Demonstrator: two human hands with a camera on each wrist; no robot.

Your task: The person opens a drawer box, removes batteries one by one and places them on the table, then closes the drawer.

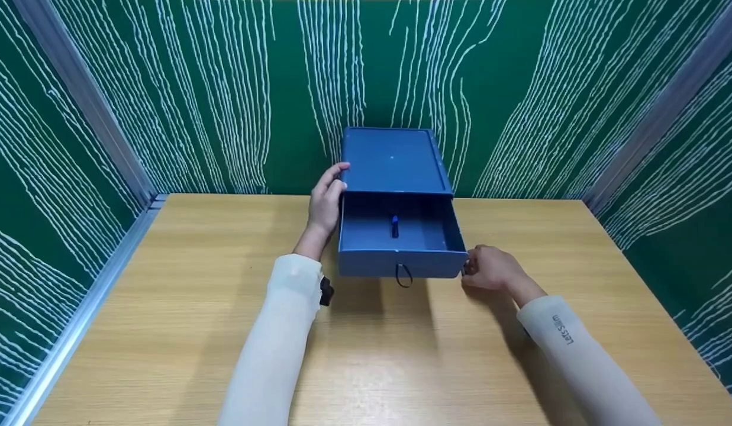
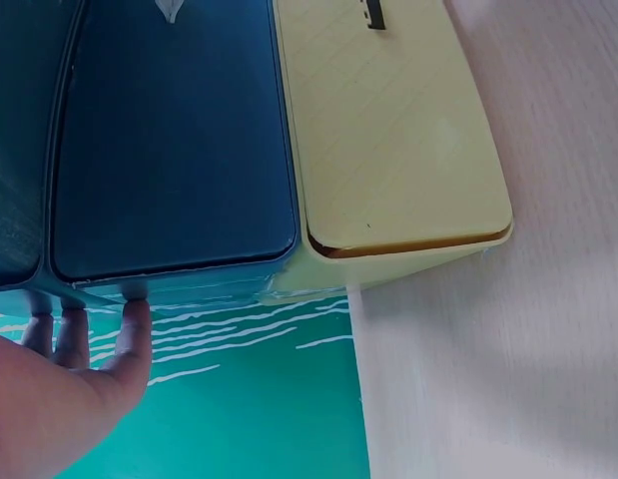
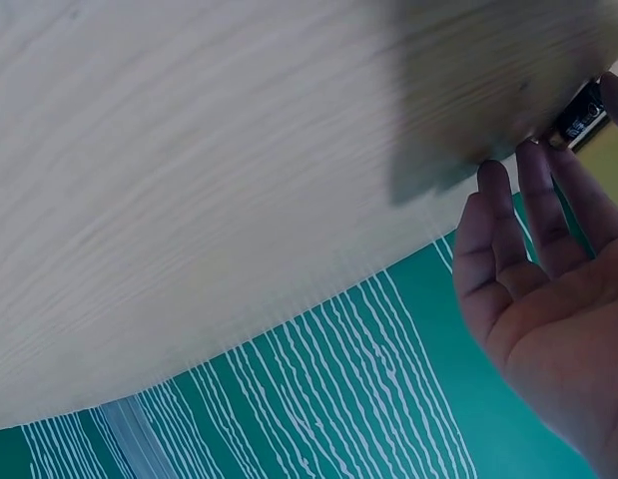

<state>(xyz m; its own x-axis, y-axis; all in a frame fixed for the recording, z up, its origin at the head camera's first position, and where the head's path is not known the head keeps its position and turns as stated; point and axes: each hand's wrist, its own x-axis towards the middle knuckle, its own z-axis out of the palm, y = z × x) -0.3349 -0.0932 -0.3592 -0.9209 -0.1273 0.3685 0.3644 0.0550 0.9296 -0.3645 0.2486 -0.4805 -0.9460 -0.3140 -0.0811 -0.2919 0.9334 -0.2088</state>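
A blue drawer unit [image 1: 395,160] stands near the back of the table, its top drawer [image 1: 366,264] pulled out. Inside the drawer lies a small blue and black stick-like object [image 1: 394,226], its kind unclear. My left hand [image 1: 325,204] rests against the unit's left side; in the left wrist view its fingers [image 2: 135,344] touch the side with little bend. By the drawer's front right corner, my right hand [image 1: 490,267] pinches a small black battery [image 3: 580,115] with pale print between thumb and fingers. The head view mostly hides the battery.
Below the blue drawers, the unit has a yellow drawer [image 2: 398,130]. A black loop pull [image 1: 405,276] hangs on the open drawer's front. The wooden table [image 1: 223,266] meets green walls [image 1: 508,71] with white lines behind the unit.
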